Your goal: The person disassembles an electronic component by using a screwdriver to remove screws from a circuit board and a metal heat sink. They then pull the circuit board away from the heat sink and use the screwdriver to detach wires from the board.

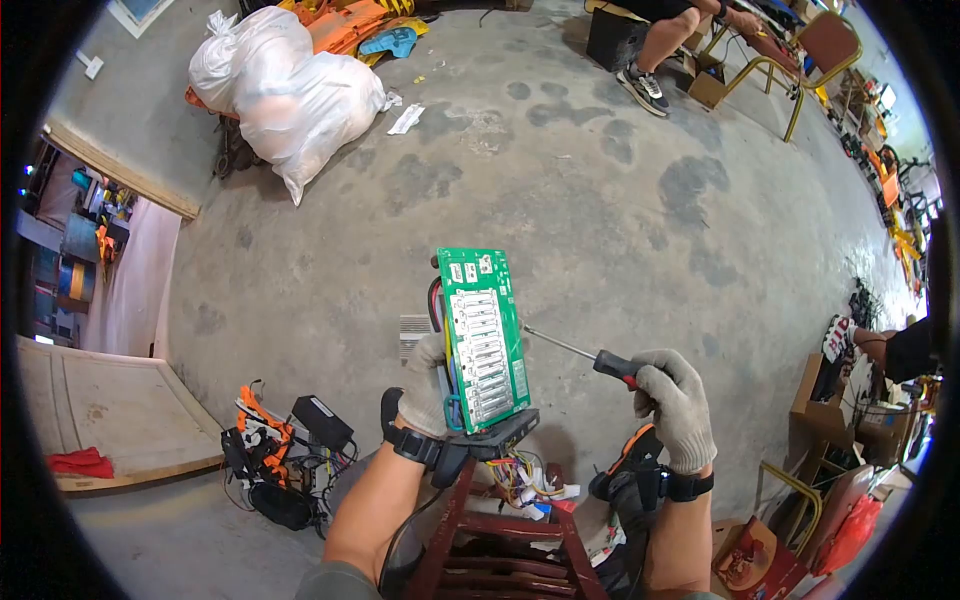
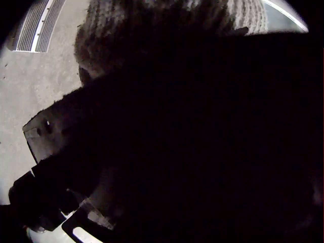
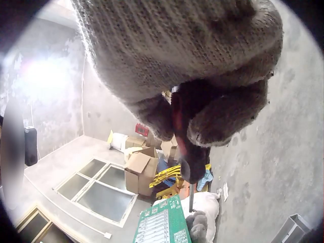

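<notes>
In the head view a green circuit board [image 1: 515, 350] with rows of white-marked slots is held up over a dark red wooden stool [image 1: 510, 527]. My gloved left hand [image 1: 424, 398] grips it from the left edge, most fingers hidden behind it. Red, yellow and blue wires [image 1: 450, 370] run along that side. My gloved right hand [image 1: 678, 405] grips a screwdriver [image 1: 618, 368] with a black and red handle, its shaft pointing left to the board's right edge. In the right wrist view the screwdriver [image 3: 192, 164] points down beside the board [image 3: 174, 217]. Dark shapes fill most of the left wrist view.
A bundle of loose coloured wires [image 1: 525, 475] hangs below the board. On the floor at left lie a black power adapter [image 1: 323, 422] and tangled cables. White bags [image 1: 310, 110] stand farther off. Another person's leg [image 1: 668, 45] and a chair [image 1: 828, 45] are at the upper right.
</notes>
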{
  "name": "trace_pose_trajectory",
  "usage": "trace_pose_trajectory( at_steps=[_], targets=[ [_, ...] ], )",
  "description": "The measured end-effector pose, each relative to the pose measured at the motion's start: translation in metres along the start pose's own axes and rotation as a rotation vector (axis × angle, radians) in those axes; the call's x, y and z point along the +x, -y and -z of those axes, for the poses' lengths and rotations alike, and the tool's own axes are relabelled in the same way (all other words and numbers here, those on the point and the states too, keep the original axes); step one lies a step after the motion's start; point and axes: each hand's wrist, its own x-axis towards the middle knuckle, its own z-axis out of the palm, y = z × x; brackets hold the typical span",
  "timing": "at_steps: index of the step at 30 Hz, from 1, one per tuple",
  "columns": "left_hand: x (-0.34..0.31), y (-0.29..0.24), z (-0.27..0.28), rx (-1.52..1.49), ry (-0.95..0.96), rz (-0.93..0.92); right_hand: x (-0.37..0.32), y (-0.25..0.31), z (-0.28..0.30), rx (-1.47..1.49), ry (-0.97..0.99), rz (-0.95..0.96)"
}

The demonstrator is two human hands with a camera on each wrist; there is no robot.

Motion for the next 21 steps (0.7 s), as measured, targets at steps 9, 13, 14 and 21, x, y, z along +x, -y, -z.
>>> trace_pose_trajectory(
  at_steps=[9, 13, 14, 21],
  targets=[
    [0.001, -0.002, -0.004, 0.039, 0.037, 0.007, 0.001, 0.003, -0.001, -0.034, 0.015, -0.044],
    [-0.001, -0.002, -0.016, -0.039, 0.02, 0.016, 0.001, 0.004, -0.001, -0.026, 0.02, -0.043],
    [0.0, -0.001, -0.016, -0.03, 0.022, 0.014, 0.0, 0.004, -0.002, -0.031, 0.019, -0.043],
    [0.002, -0.001, 0.005, 0.07, 0.052, 0.018, 0.0, 0.006, -0.002, -0.046, 0.022, -0.053]
  ],
)
